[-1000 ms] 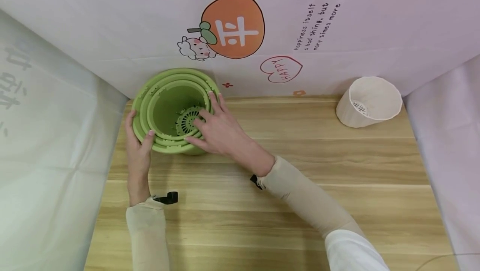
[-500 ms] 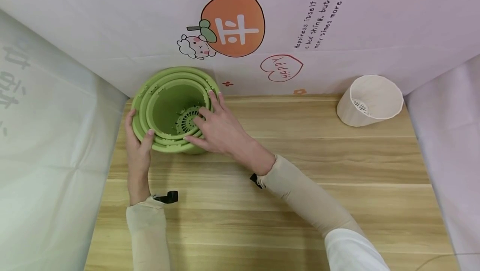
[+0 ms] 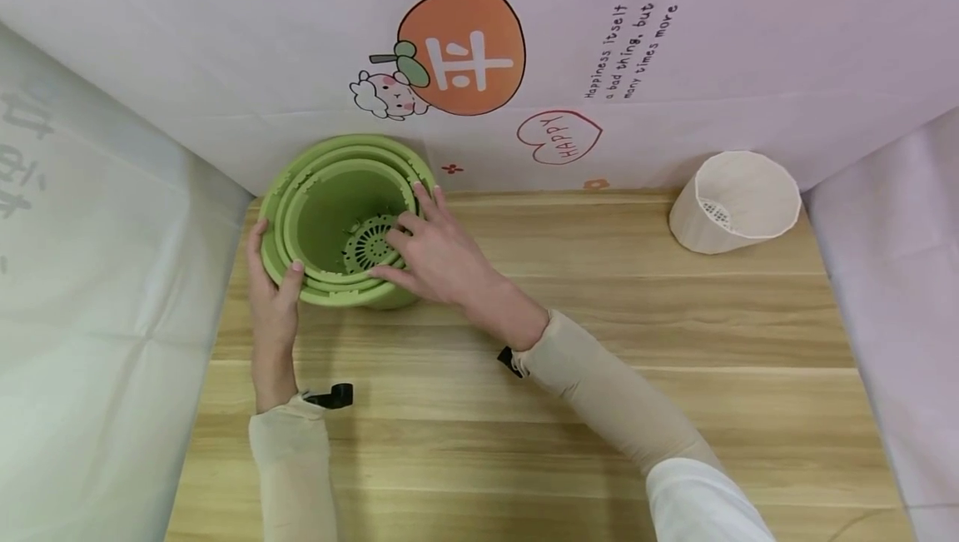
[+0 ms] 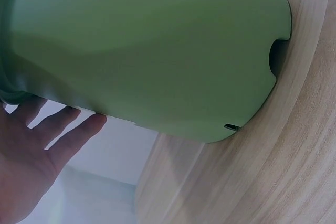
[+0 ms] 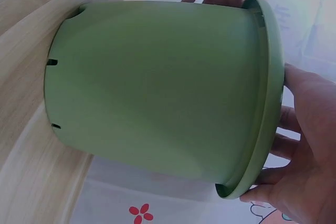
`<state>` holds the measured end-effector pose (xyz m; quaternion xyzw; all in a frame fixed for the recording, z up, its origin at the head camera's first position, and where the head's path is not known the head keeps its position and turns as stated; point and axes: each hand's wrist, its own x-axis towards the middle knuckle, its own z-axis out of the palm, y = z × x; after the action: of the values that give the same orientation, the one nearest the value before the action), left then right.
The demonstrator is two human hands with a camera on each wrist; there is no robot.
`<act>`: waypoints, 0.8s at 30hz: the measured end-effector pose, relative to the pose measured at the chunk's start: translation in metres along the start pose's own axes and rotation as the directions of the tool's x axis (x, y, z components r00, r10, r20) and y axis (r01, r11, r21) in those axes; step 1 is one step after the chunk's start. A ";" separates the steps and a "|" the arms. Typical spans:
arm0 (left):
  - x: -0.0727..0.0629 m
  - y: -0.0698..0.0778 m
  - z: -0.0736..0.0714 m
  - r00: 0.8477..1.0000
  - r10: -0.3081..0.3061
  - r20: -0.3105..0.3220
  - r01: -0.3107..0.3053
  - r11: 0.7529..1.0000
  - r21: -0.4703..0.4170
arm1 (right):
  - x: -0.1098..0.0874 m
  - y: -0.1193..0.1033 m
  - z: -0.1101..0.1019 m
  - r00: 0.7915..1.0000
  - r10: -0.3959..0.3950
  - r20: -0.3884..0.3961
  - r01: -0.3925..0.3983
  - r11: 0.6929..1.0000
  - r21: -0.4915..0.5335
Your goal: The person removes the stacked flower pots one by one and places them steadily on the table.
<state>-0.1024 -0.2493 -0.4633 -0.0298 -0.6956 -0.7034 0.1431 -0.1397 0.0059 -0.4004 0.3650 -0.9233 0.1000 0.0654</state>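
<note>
Nested green flowerpots (image 3: 325,217) are stood on the tabletop (image 3: 524,459), their rims clamped between fingers and thumb by the left hand (image 3: 274,309) and right hand (image 3: 438,257). Light, stiff, slightly slippery plastic is judged likely; the rims are best gripped.

From my end I logged a bare left hand (image 3: 275,300) and right hand (image 3: 444,257), plain beige left sleeve (image 3: 294,471) with bunched cuff, small black left wrist piece (image 3: 340,395) sticking out, matching creased beige right sleeve (image 3: 622,396), partly hidden black right wrist piece (image 3: 509,360), plus white upper sleeve (image 3: 700,500).
</note>
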 end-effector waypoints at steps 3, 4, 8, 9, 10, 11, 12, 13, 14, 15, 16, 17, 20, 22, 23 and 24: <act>-0.001 0.001 0.000 1.000 -0.006 -0.001 0.006 1.000 0.009 | -0.001 0.001 0.001 1.000 -0.011 -0.020 0.011 1.000 0.001; -0.001 0.001 0.000 1.000 -0.007 -0.001 0.007 1.000 0.013 | -0.002 0.002 0.001 1.000 -0.017 -0.026 0.017 1.000 0.000; -0.001 0.001 0.001 1.000 -0.017 -0.002 0.017 1.000 0.020 | -0.003 0.004 -0.002 0.999 -0.043 0.000 0.043 0.999 0.017; -0.001 0.001 0.000 1.000 -0.021 -0.003 0.021 1.000 0.021 | -0.003 0.005 -0.003 0.999 -0.050 0.019 0.050 0.999 0.021; -0.001 0.001 0.000 1.000 -0.023 -0.007 0.023 0.999 0.027 | -0.003 0.006 -0.005 0.997 -0.057 0.043 0.055 0.998 0.027; -0.001 0.000 0.000 1.000 -0.026 -0.008 0.026 0.999 0.030 | -0.003 0.006 -0.007 0.996 -0.064 0.069 0.061 0.998 0.034; -0.001 0.000 0.000 1.000 -0.027 -0.009 0.027 0.999 0.034 | -0.003 0.007 -0.008 0.993 -0.068 0.095 0.065 0.997 0.039; -0.001 0.000 0.000 1.000 -0.027 -0.009 0.027 0.999 0.037 | -0.002 0.008 -0.010 0.990 -0.072 0.118 0.067 0.997 0.046; 0.000 0.000 0.000 1.000 -0.027 -0.009 0.027 0.999 0.040 | -0.002 0.009 -0.012 0.987 -0.076 0.139 0.069 0.996 0.051; 0.000 0.000 0.000 1.000 -0.027 -0.010 0.027 0.999 0.041 | -0.002 0.009 -0.013 0.984 -0.079 0.157 0.071 0.996 0.057; 0.000 0.000 0.000 1.000 -0.025 -0.012 0.026 0.999 0.042 | -0.002 0.010 -0.014 0.982 -0.083 0.167 0.074 0.995 0.064; 0.000 0.000 0.000 1.000 -0.023 -0.013 0.024 0.999 0.039 | -0.002 0.010 -0.015 0.981 -0.087 0.171 0.076 0.995 0.070; 0.000 0.000 0.000 1.000 -0.018 -0.017 0.018 0.999 0.028 | -0.002 0.012 -0.016 0.985 -0.092 0.147 0.078 0.992 0.101; 0.000 0.000 0.000 1.000 -0.014 -0.017 0.014 1.000 0.025 | -0.002 0.012 -0.015 0.989 -0.091 0.114 0.076 0.989 0.127; 0.000 0.000 0.000 1.000 -0.013 -0.016 0.013 1.000 0.023 | -0.003 0.012 -0.014 0.992 -0.087 0.095 0.073 0.987 0.143; 0.000 0.000 0.000 1.000 -0.011 -0.015 0.012 1.000 0.026 | -0.003 0.012 -0.013 0.994 -0.082 0.077 0.069 0.984 0.162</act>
<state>-0.1021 -0.2493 -0.4636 -0.0186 -0.7037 -0.6953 0.1446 -0.1454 0.0200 -0.3897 0.4075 -0.8999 0.1555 0.0014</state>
